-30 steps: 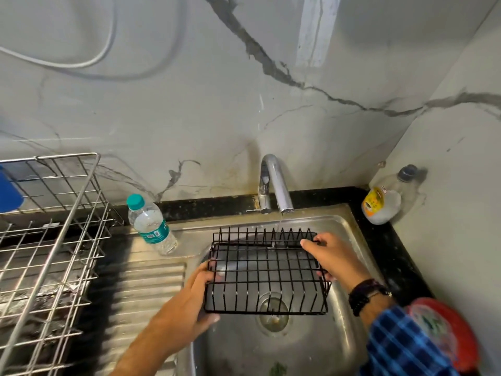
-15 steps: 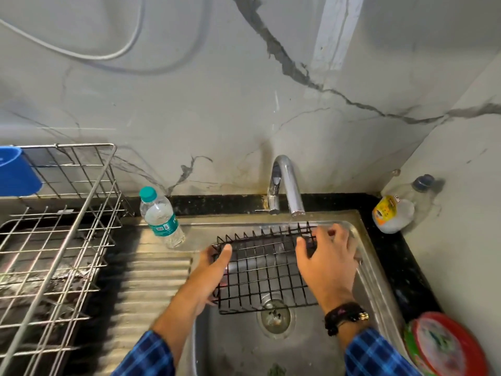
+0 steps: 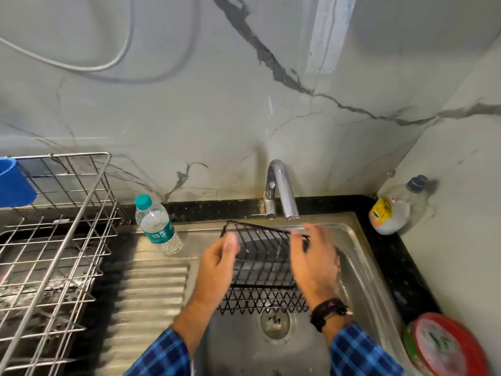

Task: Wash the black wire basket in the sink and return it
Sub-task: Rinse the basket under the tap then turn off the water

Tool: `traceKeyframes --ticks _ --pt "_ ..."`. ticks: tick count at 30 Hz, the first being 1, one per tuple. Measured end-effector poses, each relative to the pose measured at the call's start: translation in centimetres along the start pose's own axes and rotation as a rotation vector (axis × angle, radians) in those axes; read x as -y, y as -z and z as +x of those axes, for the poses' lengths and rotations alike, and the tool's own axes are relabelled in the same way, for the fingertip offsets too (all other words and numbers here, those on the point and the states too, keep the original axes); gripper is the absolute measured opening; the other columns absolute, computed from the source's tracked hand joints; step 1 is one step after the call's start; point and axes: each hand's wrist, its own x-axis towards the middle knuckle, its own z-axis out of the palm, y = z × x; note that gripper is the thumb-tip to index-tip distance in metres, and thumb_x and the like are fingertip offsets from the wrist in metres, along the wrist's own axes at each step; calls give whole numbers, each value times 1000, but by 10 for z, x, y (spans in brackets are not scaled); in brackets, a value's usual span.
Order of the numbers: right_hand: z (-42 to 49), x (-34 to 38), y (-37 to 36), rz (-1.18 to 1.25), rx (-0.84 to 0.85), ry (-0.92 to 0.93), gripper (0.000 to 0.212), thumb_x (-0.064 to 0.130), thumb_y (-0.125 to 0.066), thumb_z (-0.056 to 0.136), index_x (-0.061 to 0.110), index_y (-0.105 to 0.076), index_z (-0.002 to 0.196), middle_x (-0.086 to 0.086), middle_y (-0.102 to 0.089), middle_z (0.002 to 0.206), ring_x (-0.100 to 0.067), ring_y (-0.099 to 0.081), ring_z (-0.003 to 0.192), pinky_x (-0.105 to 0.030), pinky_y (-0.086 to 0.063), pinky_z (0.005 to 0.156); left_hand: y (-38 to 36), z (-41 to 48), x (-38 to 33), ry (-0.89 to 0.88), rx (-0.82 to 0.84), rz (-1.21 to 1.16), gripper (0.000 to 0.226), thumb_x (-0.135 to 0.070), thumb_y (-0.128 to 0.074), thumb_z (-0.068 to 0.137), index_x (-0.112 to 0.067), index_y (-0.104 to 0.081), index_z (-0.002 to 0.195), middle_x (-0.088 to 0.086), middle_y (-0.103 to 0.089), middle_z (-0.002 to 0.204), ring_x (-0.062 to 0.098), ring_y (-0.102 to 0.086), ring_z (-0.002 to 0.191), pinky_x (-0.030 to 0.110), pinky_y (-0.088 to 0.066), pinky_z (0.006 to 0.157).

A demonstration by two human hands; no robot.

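The black wire basket (image 3: 263,264) is held tilted over the steel sink (image 3: 360,267), its far edge raised under the chrome tap (image 3: 282,191). A thin stream of water falls from the spout onto its wires. My left hand (image 3: 217,270) grips the basket's left side with the thumb up along the edge. My right hand (image 3: 314,264) holds the right side, fingers curled over the wires. The drain (image 3: 275,322) lies just below the basket's near edge.
A water bottle (image 3: 157,226) stands on the ribbed drainboard (image 3: 146,294) to the left. A steel dish rack (image 3: 51,240) with a blue cup (image 3: 13,183) fills the far left. A soap bottle (image 3: 393,210) sits in the right corner, a red-rimmed container (image 3: 447,348) at bottom right.
The basket has been tipped up from lying flat, its far edge now under the tap. Both hands shifted along its sides, and the camera moved closer.
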Motion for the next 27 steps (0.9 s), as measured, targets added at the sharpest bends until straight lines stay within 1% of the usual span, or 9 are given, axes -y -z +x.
traceKeyframes --ticks 3,6,9,13,15,17,20,23,27 --pt "-11 38 -6 -193 241 338 46 59 -27 100 40 -49 136 26 -51 133 4 -43 126 -55 -3 122 -13 -5 9 -87 64 -32 71 -60 -36 99 0 -62 71 14 -57 61 26 -54 57 40 -48 55" --pt "-16 52 -2 -289 439 579 56 54 -16 103 38 -21 156 13 -20 164 -4 -15 151 -43 -3 125 -12 -13 12 -71 -57 -137 59 -44 -36 102 -6 -55 61 0 -50 54 9 -45 53 25 -40 53" --pt "-4 31 14 -328 551 594 58 57 -7 101 39 1 156 16 7 162 -1 8 150 -31 6 122 -4 -12 20 -85 -116 -63 65 -53 -36 98 -1 -44 58 -2 -40 54 10 -36 52 23 -33 51" --pt "15 -12 27 -250 462 350 56 53 -20 104 33 -22 156 13 -18 163 -2 -15 150 -25 -12 121 7 -8 28 -23 -150 -56 72 -62 -35 97 1 -45 65 3 -39 57 16 -36 52 27 -32 50" --pt "28 -21 17 -285 366 267 57 57 -20 103 33 -40 150 6 -38 158 -9 -33 146 -35 -25 122 2 -6 24 2 -159 -63 71 -61 -35 99 3 -44 67 4 -36 58 15 -33 52 26 -31 49" --pt "36 -7 9 -362 301 210 70 69 0 95 39 -49 135 4 -52 147 -19 -45 139 -55 -32 116 -8 -1 19 25 -175 -117 73 -65 -37 95 3 -41 67 6 -35 60 20 -31 53 33 -28 48" --pt "17 44 -11 -408 356 406 65 61 3 97 40 -40 141 11 -37 156 -17 -30 147 -65 -16 118 -22 11 12 60 -95 -187 67 -67 -41 92 -7 -55 66 5 -47 59 24 -42 54 40 -36 50" --pt "-8 82 -11 -393 336 638 59 52 -8 103 31 -32 153 6 -28 162 -15 -26 150 -52 -19 122 -26 22 10 129 -25 -310 54 -52 -39 101 -14 -74 84 10 -74 82 28 -68 78 30 -57 67" --pt "30 24 16 -463 380 519 77 58 7 97 26 -43 145 2 -40 156 -16 -40 142 -46 -31 119 -12 26 18 102 -103 -212 59 -54 -27 100 -11 -55 71 -6 -55 58 9 -51 59 22 -45 64"
